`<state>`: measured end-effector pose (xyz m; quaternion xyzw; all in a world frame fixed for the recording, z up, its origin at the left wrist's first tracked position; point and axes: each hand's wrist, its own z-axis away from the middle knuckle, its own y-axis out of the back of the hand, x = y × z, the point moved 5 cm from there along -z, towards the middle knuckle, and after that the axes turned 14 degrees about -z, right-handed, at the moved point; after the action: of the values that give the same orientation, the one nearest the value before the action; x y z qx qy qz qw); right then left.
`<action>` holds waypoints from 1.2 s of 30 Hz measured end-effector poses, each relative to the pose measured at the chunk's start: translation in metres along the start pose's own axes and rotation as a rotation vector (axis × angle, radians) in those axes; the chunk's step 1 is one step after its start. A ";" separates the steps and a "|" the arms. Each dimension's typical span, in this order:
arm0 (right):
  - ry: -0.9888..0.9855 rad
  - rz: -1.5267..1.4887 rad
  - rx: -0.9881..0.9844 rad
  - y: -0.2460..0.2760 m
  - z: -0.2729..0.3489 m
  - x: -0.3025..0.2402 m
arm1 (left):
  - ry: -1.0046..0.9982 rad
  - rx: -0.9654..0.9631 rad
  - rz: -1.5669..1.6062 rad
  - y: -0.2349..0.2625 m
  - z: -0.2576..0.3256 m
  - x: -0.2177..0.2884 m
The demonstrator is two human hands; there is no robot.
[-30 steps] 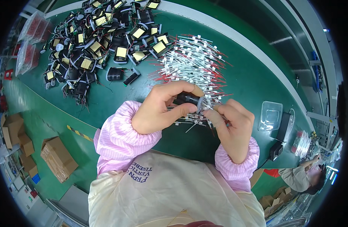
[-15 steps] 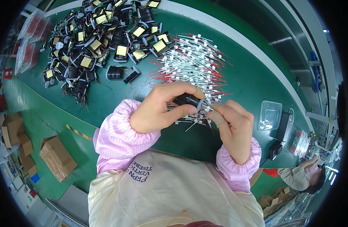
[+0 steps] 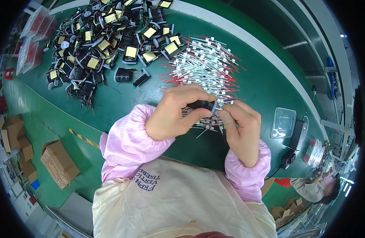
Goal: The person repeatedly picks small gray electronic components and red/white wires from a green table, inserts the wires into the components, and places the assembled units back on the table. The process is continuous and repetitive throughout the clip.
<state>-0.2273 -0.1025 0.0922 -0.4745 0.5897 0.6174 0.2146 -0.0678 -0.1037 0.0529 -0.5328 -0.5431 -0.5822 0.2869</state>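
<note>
My left hand (image 3: 178, 109) is closed round a black casing (image 3: 202, 105) with a pale grey rim at its right end, fingers above and thumb below. At that rim, my right hand (image 3: 242, 123) pinches a small wire lead with a white plug (image 3: 219, 111), mostly hidden by the fingertips. The two hands almost meet over the near end of a heap of wire leads (image 3: 206, 65) with white plugs and red ends. To the upper left lies a large pile of black casings (image 3: 93, 63), many with yellow pads, wires and green boards.
Two single casings (image 3: 123, 74) lie apart from the pile on the green table (image 3: 123, 99). A clear plastic tray (image 3: 284, 122) and a black device (image 3: 288, 158) with a cable are at right. Clear bins (image 3: 29, 57) stand far left. Cardboard boxes (image 3: 59, 164) sit on the floor. Another person (image 3: 315, 186) works at lower right.
My hands have come slightly closer together, the left shifting right with the casing and the right moving a little left to its rim. The view has shifted slightly.
</note>
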 end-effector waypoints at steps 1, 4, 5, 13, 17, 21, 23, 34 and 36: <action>0.023 0.082 0.053 -0.004 0.002 -0.004 | -0.040 0.044 -0.097 -0.001 -0.001 0.003; 0.011 0.113 0.089 -0.007 0.007 -0.005 | -0.106 0.142 -0.121 -0.005 -0.001 0.004; -0.006 0.088 0.079 -0.007 0.007 -0.003 | -0.077 0.044 -0.094 -0.001 0.000 0.002; -0.051 -0.026 0.072 -0.010 0.002 0.009 | 0.005 0.121 -0.055 0.002 -0.002 0.002; -0.297 -0.308 0.082 0.023 -0.024 0.052 | -0.144 0.492 -0.498 0.031 0.004 0.019; -0.271 -0.808 0.173 0.073 -0.055 0.082 | 0.150 0.762 -1.130 0.081 0.031 0.000; -0.222 -0.888 0.188 0.068 -0.058 0.072 | 0.453 0.726 -1.316 0.099 0.042 -0.015; 0.164 0.196 -0.510 -0.010 0.017 0.021 | 0.718 0.298 -1.310 0.110 0.041 -0.056; 0.147 0.239 -0.507 -0.023 0.031 0.022 | 0.666 0.258 -1.199 0.117 0.047 -0.060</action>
<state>-0.2292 -0.0750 0.0568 -0.4836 0.4822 0.7299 -0.0286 0.0695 -0.1024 0.0281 0.1039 -0.6914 -0.7034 0.1281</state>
